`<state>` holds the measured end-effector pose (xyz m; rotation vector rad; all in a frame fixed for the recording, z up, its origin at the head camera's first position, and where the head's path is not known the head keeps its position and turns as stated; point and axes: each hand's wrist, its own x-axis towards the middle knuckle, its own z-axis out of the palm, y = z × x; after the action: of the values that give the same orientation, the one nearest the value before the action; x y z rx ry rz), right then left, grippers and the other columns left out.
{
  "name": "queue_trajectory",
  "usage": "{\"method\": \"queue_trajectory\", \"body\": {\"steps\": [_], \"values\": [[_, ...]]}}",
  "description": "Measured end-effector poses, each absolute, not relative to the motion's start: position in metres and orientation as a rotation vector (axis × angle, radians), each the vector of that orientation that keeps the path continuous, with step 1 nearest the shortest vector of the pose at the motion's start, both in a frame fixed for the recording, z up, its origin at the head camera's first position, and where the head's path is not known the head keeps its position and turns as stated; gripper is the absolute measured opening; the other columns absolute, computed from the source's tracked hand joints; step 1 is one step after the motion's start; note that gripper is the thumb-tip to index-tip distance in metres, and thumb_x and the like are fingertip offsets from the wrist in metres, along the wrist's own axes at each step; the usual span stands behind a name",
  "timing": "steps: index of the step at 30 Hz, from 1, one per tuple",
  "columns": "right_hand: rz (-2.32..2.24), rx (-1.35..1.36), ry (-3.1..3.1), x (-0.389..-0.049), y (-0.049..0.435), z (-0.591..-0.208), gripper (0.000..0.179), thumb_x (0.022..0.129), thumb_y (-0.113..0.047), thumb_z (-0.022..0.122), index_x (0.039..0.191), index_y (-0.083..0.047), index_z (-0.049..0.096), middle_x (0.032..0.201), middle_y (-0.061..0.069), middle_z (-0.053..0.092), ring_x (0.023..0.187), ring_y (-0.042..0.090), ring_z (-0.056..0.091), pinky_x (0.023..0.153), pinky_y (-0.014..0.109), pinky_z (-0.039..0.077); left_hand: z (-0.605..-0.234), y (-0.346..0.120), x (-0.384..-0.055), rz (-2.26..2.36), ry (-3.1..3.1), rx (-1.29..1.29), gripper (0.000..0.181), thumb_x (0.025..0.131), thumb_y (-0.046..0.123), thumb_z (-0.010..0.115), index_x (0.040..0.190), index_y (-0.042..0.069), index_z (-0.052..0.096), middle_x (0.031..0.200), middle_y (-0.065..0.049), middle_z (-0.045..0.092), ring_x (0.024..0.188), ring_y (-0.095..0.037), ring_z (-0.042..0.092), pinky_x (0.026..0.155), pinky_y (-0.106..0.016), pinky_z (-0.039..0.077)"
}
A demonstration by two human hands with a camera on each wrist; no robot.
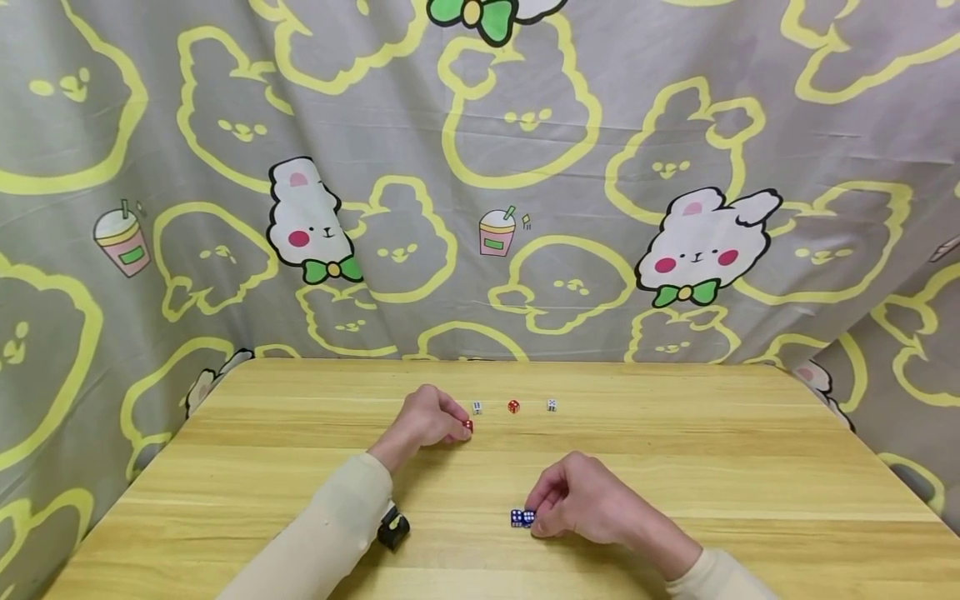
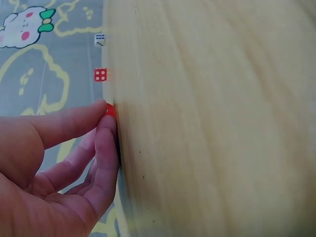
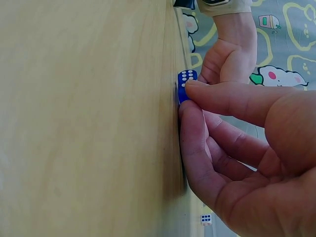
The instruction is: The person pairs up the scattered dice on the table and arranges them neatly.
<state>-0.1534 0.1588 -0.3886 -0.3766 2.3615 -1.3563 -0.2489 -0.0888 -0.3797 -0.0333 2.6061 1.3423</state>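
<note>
Between thumb and fingertip, my left hand pinches a red die at the tabletop; in the left wrist view that die is mostly covered by the fingers. Just behind it stands a white die. Closer to the front, my right hand pinches a blue die. A second blue die sits against its left side. The right wrist view shows blue die faces with white pips above the thumb tip; it does not show clearly where one die ends.
Another red die and a white die stand in a spaced row with the first white one, toward the table's back. The wooden table ends at a patterned curtain. A black device is by the left forearm.
</note>
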Motion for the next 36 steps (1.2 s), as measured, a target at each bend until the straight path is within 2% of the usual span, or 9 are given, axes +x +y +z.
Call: {"method": "queue_trajectory", "body": {"steps": [9, 36], "values": [[-1.347, -0.365, 2.368, -0.153, 0.158, -0.387, 0.018, 0.077, 0.002, 0.09, 0.088, -0.007, 0.079, 0.076, 0.003, 0.072, 0.071, 0.014, 0.063, 0.059, 0.021, 0.048, -0.379, -0.091, -0.249, 1.345, 2.603, -0.04, 0.013, 0.081, 0.0, 0.088, 0.09, 0.004, 0.079, 0.087, -0.007, 0.078, 0.069, -0.014, 0.069, 0.065, -0.024, 0.058], [-1.355, -0.391, 2.358, -0.154, 0.159, -0.388, 0.018, 0.077, 0.002, 0.09, 0.087, -0.007, 0.078, 0.075, 0.003, 0.073, 0.07, 0.013, 0.065, 0.059, 0.022, 0.051, -0.377, -0.081, -0.232, 1.367, 2.541, 0.057, 0.015, 0.08, 0.004, 0.091, 0.088, 0.005, 0.079, 0.083, -0.006, 0.078, 0.068, -0.013, 0.07, 0.064, -0.024, 0.059]]}}
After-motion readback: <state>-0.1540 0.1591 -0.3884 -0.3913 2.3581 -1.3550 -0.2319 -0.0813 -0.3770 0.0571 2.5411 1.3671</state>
